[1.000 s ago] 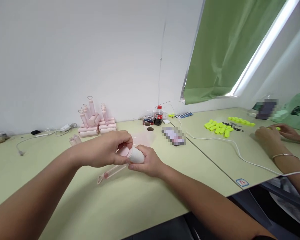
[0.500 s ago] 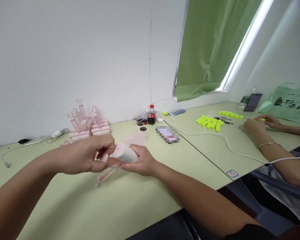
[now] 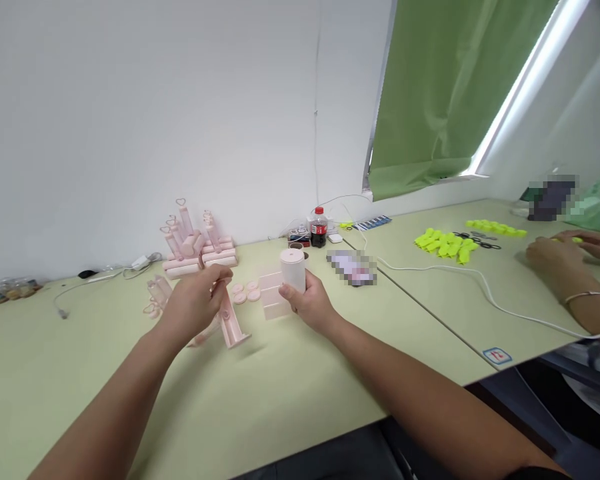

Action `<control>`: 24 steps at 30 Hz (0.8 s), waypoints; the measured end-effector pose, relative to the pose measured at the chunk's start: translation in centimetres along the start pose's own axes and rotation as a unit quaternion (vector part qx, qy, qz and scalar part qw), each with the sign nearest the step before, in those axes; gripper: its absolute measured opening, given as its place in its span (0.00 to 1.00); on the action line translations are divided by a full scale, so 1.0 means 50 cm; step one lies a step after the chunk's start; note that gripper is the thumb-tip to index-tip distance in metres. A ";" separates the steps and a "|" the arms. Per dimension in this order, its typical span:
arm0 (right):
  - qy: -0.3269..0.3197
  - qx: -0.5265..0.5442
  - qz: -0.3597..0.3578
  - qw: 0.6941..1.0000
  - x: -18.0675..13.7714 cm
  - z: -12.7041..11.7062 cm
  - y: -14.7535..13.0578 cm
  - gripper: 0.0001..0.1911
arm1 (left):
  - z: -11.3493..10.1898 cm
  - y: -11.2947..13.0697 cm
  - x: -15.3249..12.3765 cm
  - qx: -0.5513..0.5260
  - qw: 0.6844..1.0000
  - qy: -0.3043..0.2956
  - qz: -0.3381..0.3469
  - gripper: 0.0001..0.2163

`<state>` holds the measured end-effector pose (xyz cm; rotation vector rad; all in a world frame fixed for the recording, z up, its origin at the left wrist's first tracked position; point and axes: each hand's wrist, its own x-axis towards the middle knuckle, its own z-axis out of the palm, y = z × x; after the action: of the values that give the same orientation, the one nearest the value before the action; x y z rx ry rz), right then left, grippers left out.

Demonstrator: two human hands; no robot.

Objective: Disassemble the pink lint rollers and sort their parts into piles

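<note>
My right hand [image 3: 313, 301] grips a pale pink cylinder [image 3: 293, 269] and holds it upright above the green table [image 3: 260, 393]. My left hand [image 3: 194, 303] pinches a clear pink tube [image 3: 228, 323] that slants down to the table. Between the hands lie a few small pink round caps [image 3: 245, 293] and a clear pink tray [image 3: 274, 299]. A stack of finished pink cylinders and upright tubes [image 3: 193, 243] stands behind the left hand.
A cola bottle [image 3: 319, 229], a blurred phone [image 3: 353, 268] and a white cable [image 3: 480, 290] lie to the right. Another person's hands [image 3: 560, 252] work by yellow clips [image 3: 443, 244] at far right. More clear tubes [image 3: 157, 293] lie to the left.
My hands have come apart. The right hand turned the cylinder upright and moved it away; the left hand now holds the clear tube apart from it. The view shifted slightly.
</note>
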<state>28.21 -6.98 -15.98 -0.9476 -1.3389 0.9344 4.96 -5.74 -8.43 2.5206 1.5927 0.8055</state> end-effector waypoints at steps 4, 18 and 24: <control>-0.016 -0.012 0.000 1.000 -0.005 0.004 -0.001 0.26 | 0.052 -0.036 0.019 -0.020 0.991 -0.130 0.009 0.14; -0.156 -0.133 0.005 0.979 -0.014 0.006 -0.005 0.24 | 0.102 -0.074 -0.015 0.103 0.973 -0.197 0.056 0.13; -0.212 -0.158 0.007 0.964 -0.018 0.003 -0.002 0.27 | 0.063 -0.048 -0.024 0.079 0.991 -0.100 -0.037 0.15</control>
<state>28.03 -7.87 -16.21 -1.0336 -1.8886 0.9873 4.00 -4.96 -12.38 2.5324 1.7306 0.4168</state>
